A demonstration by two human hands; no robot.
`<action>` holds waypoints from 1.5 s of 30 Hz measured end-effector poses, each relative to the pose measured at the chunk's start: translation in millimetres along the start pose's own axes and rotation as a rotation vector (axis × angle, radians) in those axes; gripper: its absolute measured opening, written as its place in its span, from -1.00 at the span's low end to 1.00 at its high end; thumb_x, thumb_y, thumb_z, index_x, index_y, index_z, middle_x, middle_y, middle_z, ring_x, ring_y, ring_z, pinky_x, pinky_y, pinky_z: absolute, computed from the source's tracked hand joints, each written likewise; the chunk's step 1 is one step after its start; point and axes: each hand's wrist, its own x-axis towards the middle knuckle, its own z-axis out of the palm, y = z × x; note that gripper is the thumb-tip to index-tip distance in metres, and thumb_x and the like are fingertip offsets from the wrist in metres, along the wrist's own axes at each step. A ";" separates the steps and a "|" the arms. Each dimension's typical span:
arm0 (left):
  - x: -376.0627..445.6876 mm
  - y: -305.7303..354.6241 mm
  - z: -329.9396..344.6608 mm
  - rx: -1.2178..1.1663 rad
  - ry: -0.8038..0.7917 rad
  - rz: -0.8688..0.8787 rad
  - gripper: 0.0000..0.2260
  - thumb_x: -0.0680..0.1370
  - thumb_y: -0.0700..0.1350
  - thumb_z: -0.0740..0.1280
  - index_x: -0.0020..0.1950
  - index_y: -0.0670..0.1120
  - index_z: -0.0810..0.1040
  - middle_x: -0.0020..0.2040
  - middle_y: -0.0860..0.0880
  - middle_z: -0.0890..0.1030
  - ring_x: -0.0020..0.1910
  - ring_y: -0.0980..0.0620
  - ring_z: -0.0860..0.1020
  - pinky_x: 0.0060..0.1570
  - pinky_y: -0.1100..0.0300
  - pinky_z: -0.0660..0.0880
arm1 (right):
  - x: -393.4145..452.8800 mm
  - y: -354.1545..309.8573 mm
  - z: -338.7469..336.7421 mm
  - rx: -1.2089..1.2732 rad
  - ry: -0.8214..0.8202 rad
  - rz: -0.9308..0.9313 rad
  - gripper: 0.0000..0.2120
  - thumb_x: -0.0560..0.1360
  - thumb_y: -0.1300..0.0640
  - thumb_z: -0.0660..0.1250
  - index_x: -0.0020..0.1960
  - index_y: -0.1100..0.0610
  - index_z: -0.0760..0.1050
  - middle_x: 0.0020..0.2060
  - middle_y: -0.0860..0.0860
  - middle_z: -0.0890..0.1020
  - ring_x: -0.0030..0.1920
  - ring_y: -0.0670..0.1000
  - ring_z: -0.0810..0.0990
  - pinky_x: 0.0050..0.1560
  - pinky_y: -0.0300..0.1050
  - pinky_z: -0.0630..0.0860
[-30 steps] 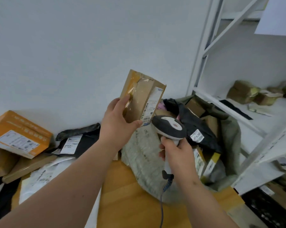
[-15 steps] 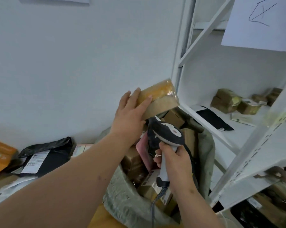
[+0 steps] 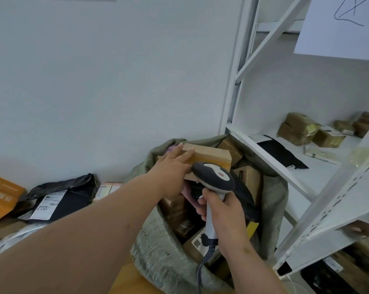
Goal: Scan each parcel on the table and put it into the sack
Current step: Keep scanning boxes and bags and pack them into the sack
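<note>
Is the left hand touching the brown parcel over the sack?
Touching: the head view shows the left hand with fingers laid along the brown parcel, no gap visible.

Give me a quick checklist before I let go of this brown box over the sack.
1. Brown box is over the sack mouth: ok.
2. Left hand lies on the box: ok.
3. Room inside: sack looks heaped with parcels, box may sit high: not ok.
4. Box scanned: cannot tell.
5. Right hand grips the scanner securely: ok.
6. More parcels wait on the table, such as the black mailer: ok.
</note>
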 end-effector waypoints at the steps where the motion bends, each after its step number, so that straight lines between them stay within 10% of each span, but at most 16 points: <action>1: -6.0 -2.3 0.3 -0.020 0.033 -0.015 -0.55 0.59 -0.10 0.25 0.48 0.13 0.34 0.62 0.11 -0.13 0.59 -0.02 -0.23 0.53 -0.05 -0.08 | -1.7 0.7 1.9 -0.002 -0.001 -0.004 -0.87 0.56 0.14 0.37 0.08 0.13 0.53 -0.27 0.03 0.68 -0.36 -0.04 0.62 -0.19 -0.05 0.57; 15: -121.3 -108.3 22.0 -0.398 0.362 -0.358 -0.63 0.62 -0.19 0.19 0.39 0.09 0.48 0.49 0.07 0.34 0.48 0.00 0.21 0.47 -0.03 0.16 | -52.0 -0.2 105.0 -0.152 -0.154 -0.032 -0.93 0.54 0.07 0.37 -0.03 0.05 0.53 -0.23 0.08 0.67 -0.38 -0.05 0.64 -0.20 -0.02 0.57; 31: -362.8 -292.3 102.7 -0.401 0.108 -0.907 -0.65 0.61 0.00 0.23 0.41 0.13 0.44 0.46 0.08 0.38 0.37 -0.02 0.39 0.32 -0.03 0.38 | -145.1 104.7 311.6 -0.411 -0.413 0.141 -0.94 0.57 0.11 0.36 0.01 0.08 0.51 -0.13 0.04 0.66 -0.27 -0.03 0.66 -0.14 -0.03 0.57; 45: -376.9 -375.3 106.2 -0.441 0.162 -1.200 -0.56 0.59 0.05 0.27 0.47 0.08 0.35 0.35 -0.02 0.45 0.30 -0.09 0.44 0.26 -0.08 0.44 | -96.6 112.7 418.6 -0.472 -0.547 0.183 -0.91 0.54 0.11 0.37 0.02 0.09 0.53 -0.12 0.10 0.69 -0.31 -0.07 0.64 -0.24 -0.17 0.56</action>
